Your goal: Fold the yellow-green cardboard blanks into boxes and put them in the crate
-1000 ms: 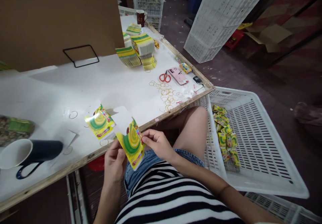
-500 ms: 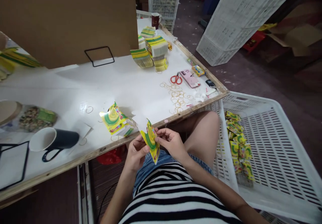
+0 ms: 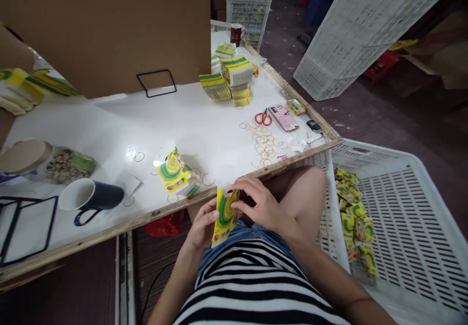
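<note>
A small yellow-and-green printed carton (image 3: 224,215) is held upright over my lap, just off the table's front edge, its swirl-printed face towards me. My left hand (image 3: 203,225) grips its left edge between thumb and fingers. On the other side, my right hand (image 3: 261,203) has its thumb and fingers closed on the right edge and upper end, partly hiding that end. A similar carton (image 3: 171,173) lies on the white table (image 3: 215,135) to the left, over some white pieces. Loose rubber bands (image 3: 265,144) are scattered at the right front.
Bundled stacks of flat cartons (image 3: 237,71) stand at the back. Red-handled scissors (image 3: 263,118) and a pink phone (image 3: 283,119) lie at right. Left are a dark mug (image 3: 106,196) on its side and a jar (image 3: 69,163). A white crate (image 3: 409,169) at right holds several cartons.
The carton has turned to show its printed face more squarely, and its white flap no longer sticks out. My right hand has moved up to its top end. The view has shifted slightly left.
</note>
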The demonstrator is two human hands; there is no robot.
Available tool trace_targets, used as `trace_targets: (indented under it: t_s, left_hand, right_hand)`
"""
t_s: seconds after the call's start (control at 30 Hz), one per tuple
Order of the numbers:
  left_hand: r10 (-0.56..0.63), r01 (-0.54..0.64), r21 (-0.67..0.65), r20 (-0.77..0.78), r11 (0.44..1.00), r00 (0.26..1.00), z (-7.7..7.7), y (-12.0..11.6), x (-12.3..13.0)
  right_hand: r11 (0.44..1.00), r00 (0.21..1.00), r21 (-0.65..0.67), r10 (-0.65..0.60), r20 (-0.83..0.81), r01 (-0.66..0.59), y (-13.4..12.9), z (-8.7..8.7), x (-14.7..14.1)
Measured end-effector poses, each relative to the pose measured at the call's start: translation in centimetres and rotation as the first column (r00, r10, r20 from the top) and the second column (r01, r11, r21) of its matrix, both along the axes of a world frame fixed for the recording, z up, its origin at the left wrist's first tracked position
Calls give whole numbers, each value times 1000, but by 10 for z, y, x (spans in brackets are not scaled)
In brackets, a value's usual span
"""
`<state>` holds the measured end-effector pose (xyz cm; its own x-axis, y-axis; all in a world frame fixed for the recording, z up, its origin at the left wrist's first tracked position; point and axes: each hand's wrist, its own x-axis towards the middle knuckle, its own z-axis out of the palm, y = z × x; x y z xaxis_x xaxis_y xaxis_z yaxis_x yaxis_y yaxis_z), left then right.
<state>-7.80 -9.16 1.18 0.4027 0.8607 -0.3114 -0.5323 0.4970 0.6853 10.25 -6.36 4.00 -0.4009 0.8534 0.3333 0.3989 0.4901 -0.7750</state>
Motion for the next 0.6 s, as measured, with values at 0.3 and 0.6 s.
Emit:
trace_targets:
  t_s: [0.3,0.6]
  left_hand:
    - [65,-65,-10,-31,998,997,-4,1,-2]
    - [167,-163,47,-112,986,980,-8,4,9]
  right_hand:
    - [1000,996,-1,-15,83,15,-1,-7,0]
    - [924,942,-301,-292,-163,234,-11,-26,-11]
